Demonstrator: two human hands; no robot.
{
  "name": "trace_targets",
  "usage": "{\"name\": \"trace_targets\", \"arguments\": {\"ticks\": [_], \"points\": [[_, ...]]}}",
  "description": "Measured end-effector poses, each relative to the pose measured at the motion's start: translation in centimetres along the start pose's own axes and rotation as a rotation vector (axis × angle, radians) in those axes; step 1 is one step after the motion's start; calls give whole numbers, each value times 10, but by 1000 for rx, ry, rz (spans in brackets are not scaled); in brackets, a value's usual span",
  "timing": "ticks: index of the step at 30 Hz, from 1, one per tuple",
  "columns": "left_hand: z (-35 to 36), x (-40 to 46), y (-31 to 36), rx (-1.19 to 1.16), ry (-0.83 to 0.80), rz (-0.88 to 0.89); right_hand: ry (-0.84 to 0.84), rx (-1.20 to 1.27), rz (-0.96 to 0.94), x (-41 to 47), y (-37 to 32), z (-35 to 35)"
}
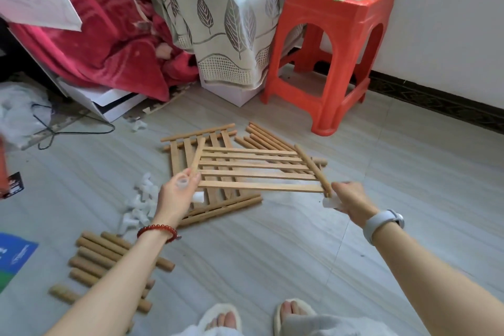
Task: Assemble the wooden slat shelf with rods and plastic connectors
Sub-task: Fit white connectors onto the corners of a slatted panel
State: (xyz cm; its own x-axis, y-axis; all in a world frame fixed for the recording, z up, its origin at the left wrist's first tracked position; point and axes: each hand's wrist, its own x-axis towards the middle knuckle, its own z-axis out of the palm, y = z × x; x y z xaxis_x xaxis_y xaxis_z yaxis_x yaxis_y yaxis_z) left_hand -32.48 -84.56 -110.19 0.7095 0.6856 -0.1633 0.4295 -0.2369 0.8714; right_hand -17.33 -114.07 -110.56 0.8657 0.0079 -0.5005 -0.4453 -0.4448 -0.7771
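Observation:
A wooden slat panel (253, 169) hangs above the floor between my hands. My left hand (178, 194) grips its left rail near the end and holds a translucent plastic connector (182, 181) there. My right hand (350, 199) grips the lower end of the right rail, with a white connector (330, 202) under its fingers. A second slat panel (215, 185) lies flat on the floor beneath. Long rods (266, 138) lie behind the panels. Short wooden rods (101, 256) lie at the lower left. Loose white connectors (140, 206) are heaped left of the panels.
A red plastic stool (332, 49) stands at the back right by the wall. A leaf-patterned curtain (226, 22) and a red blanket (103, 43) fill the back left. A wire hanger (73, 128) lies on the floor. My slippered feet (259, 316) are at the bottom edge.

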Motion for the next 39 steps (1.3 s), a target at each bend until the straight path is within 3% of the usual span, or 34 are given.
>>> {"name": "trace_targets", "arguments": {"ticks": [6,10,16,21,24,27,30,34,37,39], "points": [[21,-10,-110,-25,-137,-188,-80,68,39,27,95,40],[38,-13,-144,-52,-211,-300,-78,-131,87,43,135,54],[48,20,-177,336,-8,-230,-95,-572,99,71,149,83],[30,83,-198,476,93,-222,-16,-844,-173,95,125,120],[29,118,-209,531,75,-353,-2,-939,-379,109,111,144],[29,135,-216,570,53,-428,-81,-1044,-543,123,99,164],[26,135,-216,609,164,-394,-182,-1113,-611,130,85,184],[20,116,-194,467,388,-174,-343,-798,-626,124,64,216],[31,100,-171,342,192,19,-720,-229,-202,95,40,245],[46,93,-162,370,52,143,-868,-39,-72,81,28,260]]}}
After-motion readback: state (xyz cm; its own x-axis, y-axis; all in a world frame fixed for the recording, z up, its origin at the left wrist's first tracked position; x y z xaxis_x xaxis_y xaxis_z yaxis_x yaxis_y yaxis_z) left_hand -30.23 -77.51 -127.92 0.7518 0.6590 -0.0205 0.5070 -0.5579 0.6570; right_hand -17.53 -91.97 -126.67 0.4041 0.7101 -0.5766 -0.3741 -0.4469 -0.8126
